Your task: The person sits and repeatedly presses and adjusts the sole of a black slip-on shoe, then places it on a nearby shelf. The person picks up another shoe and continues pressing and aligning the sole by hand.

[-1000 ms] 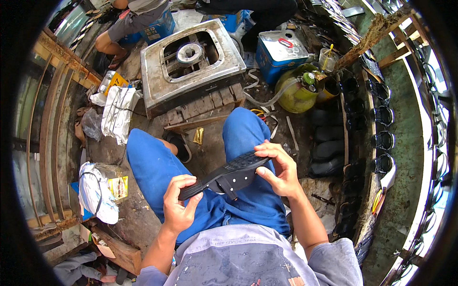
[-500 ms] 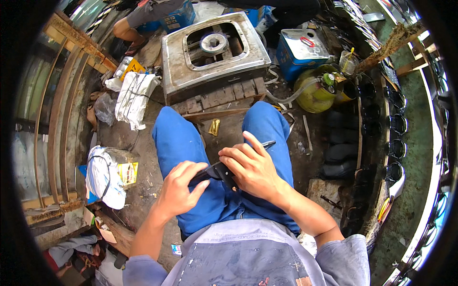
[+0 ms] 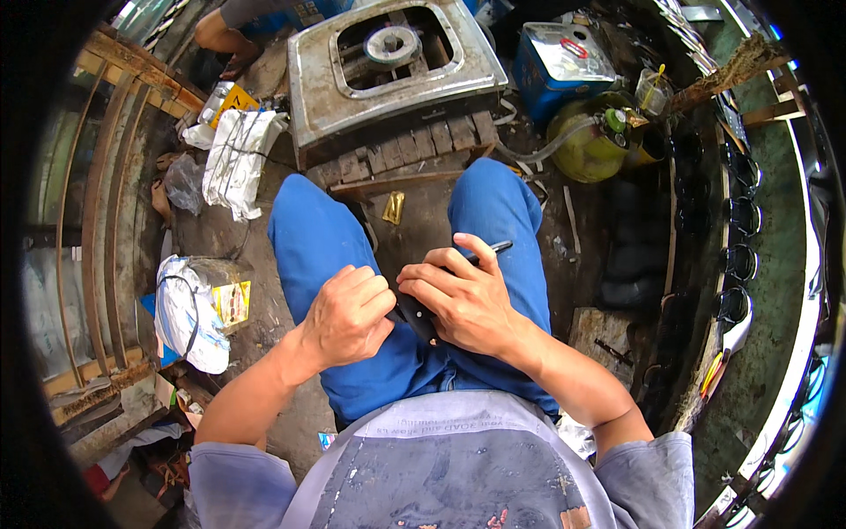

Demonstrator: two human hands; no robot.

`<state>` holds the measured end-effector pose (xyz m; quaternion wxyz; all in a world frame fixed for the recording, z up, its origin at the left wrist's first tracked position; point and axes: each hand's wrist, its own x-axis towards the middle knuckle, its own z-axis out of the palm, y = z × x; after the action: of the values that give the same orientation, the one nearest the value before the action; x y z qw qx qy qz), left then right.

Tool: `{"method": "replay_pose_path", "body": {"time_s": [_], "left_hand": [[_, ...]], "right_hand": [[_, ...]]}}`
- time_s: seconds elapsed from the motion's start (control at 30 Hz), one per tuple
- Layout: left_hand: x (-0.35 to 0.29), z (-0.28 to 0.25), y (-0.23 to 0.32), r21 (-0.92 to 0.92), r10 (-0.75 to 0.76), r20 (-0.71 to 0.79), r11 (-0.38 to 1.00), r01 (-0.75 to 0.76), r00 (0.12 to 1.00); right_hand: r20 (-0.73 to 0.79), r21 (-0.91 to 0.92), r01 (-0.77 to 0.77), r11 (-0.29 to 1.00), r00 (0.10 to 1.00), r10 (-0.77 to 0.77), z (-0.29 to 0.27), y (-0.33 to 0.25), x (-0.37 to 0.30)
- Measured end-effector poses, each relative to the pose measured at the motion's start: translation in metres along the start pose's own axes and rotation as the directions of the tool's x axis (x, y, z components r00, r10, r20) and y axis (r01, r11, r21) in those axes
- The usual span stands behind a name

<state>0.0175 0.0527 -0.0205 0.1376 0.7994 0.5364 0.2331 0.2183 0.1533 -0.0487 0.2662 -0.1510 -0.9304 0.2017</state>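
Above my blue-trousered lap, both hands are at a dark, flat, strap-like piece (image 3: 416, 319) with small light dots near its lower end. Its exact kind cannot be made out. My left hand (image 3: 345, 319) is closed in a fist at the piece's left end and covers that end. My right hand (image 3: 467, 304) is closed over the right side of the piece, its fingers pointing left. Out past its raised index finger sticks a slim black pen-like tool (image 3: 500, 247), lodged in the same hand; the rest of the tool is hidden.
Ahead stands a worn metal housing with a round wheel (image 3: 392, 46). A blue tin box (image 3: 551, 84) and a green gas cylinder (image 3: 589, 145) stand right of it. White tied bundles (image 3: 238, 163) lie to the left. Black shoes (image 3: 630, 278) line the right. A person's leg (image 3: 220, 35) shows far left.
My left hand has curled from a loose thumb-and-finger hold into a fist. My right index finger has bent down somewhat. The whole view has shifted slightly.
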Motion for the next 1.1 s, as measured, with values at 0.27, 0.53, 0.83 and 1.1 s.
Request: {"method": "replay_pose_path", "body": {"time_s": [0.27,0.53,0.83,1.1], "left_hand": [[-0.007,0.008,-0.004,0.002,0.055,0.035,0.998,-0.055,0.998],[-0.003,0.01,0.001,0.089,-0.005,0.057,0.996,0.0,0.998],[-0.049,0.006,0.056,-0.41,-0.528,-0.253,0.818,0.404,0.811],[-0.051,0.008,0.071,-0.644,-0.507,-0.484,0.758,0.101,0.713]], "right_hand": [[0.026,0.059,-0.012,0.998,1.0,0.01,0.008,-0.001,-0.008],[0.029,0.065,-0.017,0.998,0.999,0.016,0.005,0.005,-0.004],[-0.215,-0.151,-0.019,0.988,0.977,-0.014,-0.027,-0.009,-0.032],[-0.39,-0.084,0.025,0.996,0.919,-0.056,-0.031,-0.02,-0.024]]}}
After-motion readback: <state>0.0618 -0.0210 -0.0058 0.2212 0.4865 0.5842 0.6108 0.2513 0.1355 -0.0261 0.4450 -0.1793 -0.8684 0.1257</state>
